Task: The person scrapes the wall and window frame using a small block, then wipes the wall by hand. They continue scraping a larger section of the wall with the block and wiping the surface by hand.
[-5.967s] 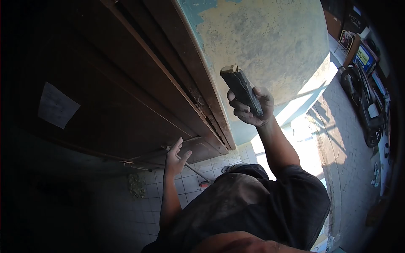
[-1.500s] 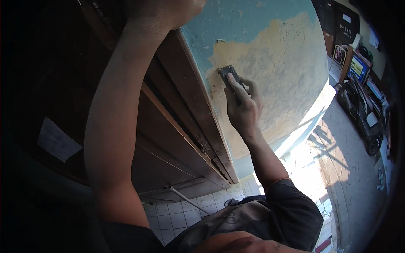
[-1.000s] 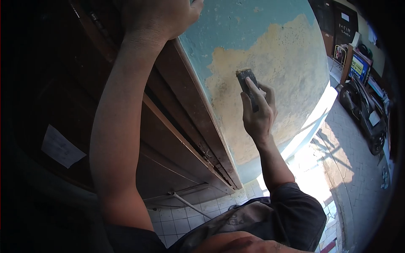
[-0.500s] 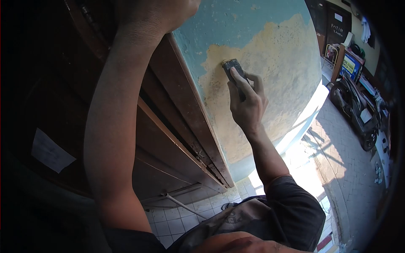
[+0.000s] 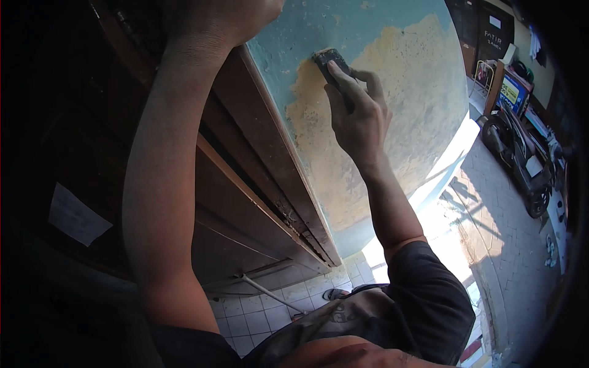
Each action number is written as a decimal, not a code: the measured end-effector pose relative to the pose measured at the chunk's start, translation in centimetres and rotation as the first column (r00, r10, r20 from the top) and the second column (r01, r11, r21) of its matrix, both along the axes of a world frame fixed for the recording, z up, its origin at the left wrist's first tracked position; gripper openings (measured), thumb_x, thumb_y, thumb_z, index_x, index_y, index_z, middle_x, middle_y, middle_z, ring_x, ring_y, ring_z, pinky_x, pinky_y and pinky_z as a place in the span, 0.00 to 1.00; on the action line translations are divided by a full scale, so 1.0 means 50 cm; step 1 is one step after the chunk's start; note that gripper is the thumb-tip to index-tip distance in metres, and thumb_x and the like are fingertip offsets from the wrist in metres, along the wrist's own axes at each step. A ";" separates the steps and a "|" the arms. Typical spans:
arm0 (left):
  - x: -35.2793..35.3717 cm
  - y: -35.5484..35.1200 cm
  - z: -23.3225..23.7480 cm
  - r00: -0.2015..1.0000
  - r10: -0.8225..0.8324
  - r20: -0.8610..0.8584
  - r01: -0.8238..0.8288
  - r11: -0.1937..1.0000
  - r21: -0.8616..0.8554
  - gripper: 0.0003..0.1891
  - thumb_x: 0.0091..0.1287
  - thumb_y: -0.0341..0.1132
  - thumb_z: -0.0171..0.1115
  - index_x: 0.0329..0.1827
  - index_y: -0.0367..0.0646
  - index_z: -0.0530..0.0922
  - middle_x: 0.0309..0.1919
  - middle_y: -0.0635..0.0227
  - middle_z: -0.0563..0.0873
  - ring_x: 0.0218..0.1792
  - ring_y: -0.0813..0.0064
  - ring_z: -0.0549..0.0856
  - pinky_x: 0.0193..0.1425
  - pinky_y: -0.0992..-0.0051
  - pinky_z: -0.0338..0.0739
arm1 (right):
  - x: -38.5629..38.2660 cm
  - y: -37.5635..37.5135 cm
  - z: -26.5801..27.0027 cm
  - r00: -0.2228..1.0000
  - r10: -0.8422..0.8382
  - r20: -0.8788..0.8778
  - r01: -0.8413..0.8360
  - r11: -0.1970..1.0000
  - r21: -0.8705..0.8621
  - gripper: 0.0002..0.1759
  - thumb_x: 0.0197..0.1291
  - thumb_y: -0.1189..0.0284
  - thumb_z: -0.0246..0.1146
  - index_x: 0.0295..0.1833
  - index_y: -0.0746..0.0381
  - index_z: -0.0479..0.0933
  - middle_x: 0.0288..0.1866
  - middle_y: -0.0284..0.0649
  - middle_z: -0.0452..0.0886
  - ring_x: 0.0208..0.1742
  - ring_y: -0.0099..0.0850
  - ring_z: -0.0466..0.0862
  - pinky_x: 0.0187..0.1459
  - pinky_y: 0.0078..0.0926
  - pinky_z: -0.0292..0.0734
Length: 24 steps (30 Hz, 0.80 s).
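Note:
My right hand (image 5: 362,113) grips a dark, flat block (image 5: 332,65) whose top end lies against the wall (image 5: 405,92). Blue paint covers the wall's upper part, and a rough yellowish-beige patch spreads below and to the right of it. The block sits at the upper left border of that patch. My left hand (image 5: 236,21) is raised at the top, beside the brown wooden door frame (image 5: 270,141). Its fingers are cut off by the frame's top edge, so what it touches is hidden.
A brown door with a paper sheet (image 5: 78,214) is on the left. Below are white floor tiles (image 5: 248,322) and a thin pale pole (image 5: 270,293). A parked motorbike (image 5: 518,159) and a blue-yellow sign (image 5: 510,92) stand at the right.
My right hand and the block have moved up and slightly left along the wall, to the blue paint's border. My left arm has barely shifted.

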<state>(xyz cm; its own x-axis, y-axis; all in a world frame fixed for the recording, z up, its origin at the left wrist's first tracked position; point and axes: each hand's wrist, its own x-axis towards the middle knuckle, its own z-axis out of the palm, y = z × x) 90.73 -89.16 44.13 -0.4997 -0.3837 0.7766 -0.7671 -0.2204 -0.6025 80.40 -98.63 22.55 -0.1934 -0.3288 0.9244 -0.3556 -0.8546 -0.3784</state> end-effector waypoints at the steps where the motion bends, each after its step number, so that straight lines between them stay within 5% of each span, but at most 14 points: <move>1: 0.001 -0.001 0.001 1.000 -0.004 0.008 0.004 1.000 -0.010 0.17 0.67 0.42 0.70 0.52 0.41 0.90 0.44 0.57 0.93 0.48 0.63 0.91 0.75 0.61 0.68 | -0.003 0.007 -0.032 0.999 0.019 -0.035 -0.018 0.999 0.028 0.19 0.62 0.68 0.75 0.60 0.45 0.89 0.50 0.38 0.86 0.37 0.36 0.91 0.33 0.35 0.85; 21: 0.012 -0.002 -0.003 1.000 -0.026 0.003 0.026 0.999 -0.037 0.16 0.68 0.43 0.69 0.51 0.42 0.90 0.42 0.57 0.93 0.46 0.63 0.91 0.77 0.60 0.67 | 0.006 0.018 -0.049 0.996 0.021 -0.090 -0.019 1.000 0.024 0.19 0.63 0.67 0.74 0.60 0.43 0.89 0.51 0.36 0.86 0.36 0.35 0.91 0.35 0.33 0.85; 24: 0.005 -0.003 -0.001 1.000 0.010 -0.025 -0.010 1.000 -0.026 0.16 0.68 0.43 0.68 0.51 0.42 0.90 0.42 0.57 0.93 0.46 0.63 0.91 0.77 0.60 0.67 | 0.020 0.019 -0.026 1.000 0.007 0.013 -0.008 0.997 0.080 0.19 0.63 0.66 0.74 0.60 0.43 0.89 0.51 0.36 0.86 0.37 0.35 0.91 0.36 0.33 0.85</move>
<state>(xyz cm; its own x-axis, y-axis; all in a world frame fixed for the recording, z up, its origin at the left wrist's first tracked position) 91.00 -89.31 44.09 -0.4763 -0.3677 0.7987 -0.7794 -0.2438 -0.5771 81.39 -97.69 21.25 -0.2022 -0.4033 0.8925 -0.3437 -0.8241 -0.4503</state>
